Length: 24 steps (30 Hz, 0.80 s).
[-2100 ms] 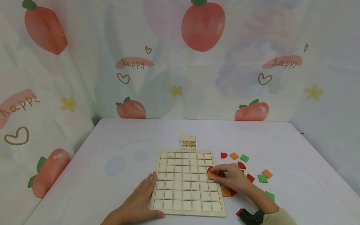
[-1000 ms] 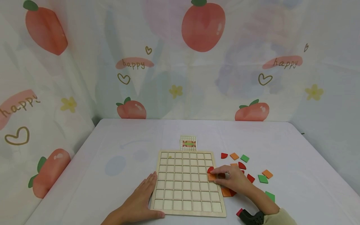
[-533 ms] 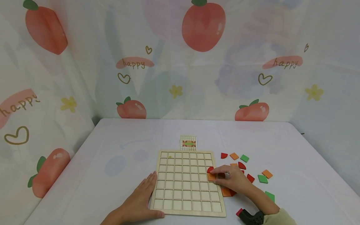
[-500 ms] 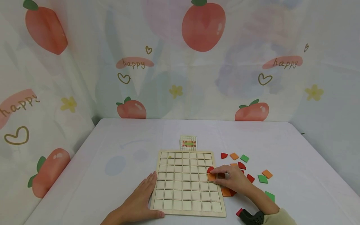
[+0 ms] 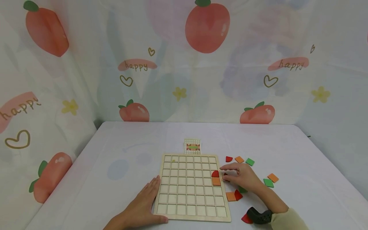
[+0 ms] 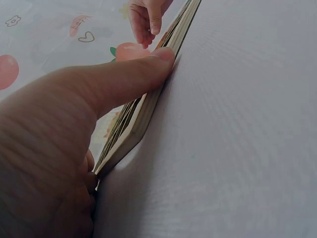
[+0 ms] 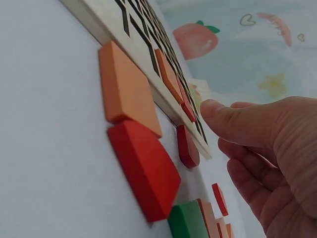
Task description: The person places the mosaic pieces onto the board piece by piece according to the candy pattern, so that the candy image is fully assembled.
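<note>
In the head view a wooden grid board (image 5: 190,190) lies flat on the table. My left hand (image 5: 141,204) rests at its near left corner, fingers straight along the left side. The left thumb (image 6: 133,77) touches the board's near edge in the left wrist view. A red quarter-round tile (image 5: 215,174) and an orange square tile (image 5: 216,181) sit in adjoining cells of the rightmost column. My right hand (image 5: 244,177) hovers just right of them, thumb and forefinger apart with nothing between. Beneath it, a red tile (image 7: 187,146) lies beside the board in the right wrist view.
A small pattern card (image 5: 192,146) lies behind the board. To the right are loose tiles: an orange square (image 5: 231,196), a red one (image 5: 238,195), green tiles (image 5: 268,183) and several others. The black wrist device (image 5: 258,216) partly covers a red tile (image 5: 246,219).
My right hand has drawn back to the right and away from the orange tile, which stays in its cell under the red one. The left hand and the board have not moved.
</note>
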Available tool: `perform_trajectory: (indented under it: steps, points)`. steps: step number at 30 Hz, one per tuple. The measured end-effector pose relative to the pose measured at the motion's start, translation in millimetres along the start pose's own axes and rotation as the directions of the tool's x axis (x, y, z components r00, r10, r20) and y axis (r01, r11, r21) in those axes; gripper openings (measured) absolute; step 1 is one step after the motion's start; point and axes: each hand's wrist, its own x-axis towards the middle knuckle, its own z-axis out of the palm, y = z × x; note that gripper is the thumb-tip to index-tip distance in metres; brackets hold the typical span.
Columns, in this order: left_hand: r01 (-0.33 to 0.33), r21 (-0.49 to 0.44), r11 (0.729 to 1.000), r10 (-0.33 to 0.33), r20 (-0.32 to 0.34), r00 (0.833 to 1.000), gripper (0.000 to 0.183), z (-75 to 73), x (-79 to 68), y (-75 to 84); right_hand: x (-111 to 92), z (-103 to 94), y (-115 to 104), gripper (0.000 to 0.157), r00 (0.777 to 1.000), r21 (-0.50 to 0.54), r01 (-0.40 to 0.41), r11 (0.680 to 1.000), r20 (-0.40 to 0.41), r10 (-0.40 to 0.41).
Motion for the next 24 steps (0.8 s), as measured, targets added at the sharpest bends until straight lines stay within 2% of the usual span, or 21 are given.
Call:
perform_trajectory:
  steps: [3,10,24]
  points:
    - [-0.002,-0.007,1.0,0.002,0.002,1.0,0.118,0.3,0.3,0.1,2,-2.0,2,0.026,0.999,-0.024,-0.029,0.999,-0.018,0.029]
    - [-0.021,-0.006,1.0,0.021,-0.006,1.0,0.117,-0.1,0.9,0.2,9,-8.5,11,0.026,0.995,0.0,-0.1,0.995,-0.024,0.1]
    - [-0.01,-0.02,1.0,0.01,-0.005,1.0,0.117,-0.6,-0.4,-1.0,22,-16.9,23,0.026,0.988,-0.016,-0.148,0.989,-0.038,0.147]
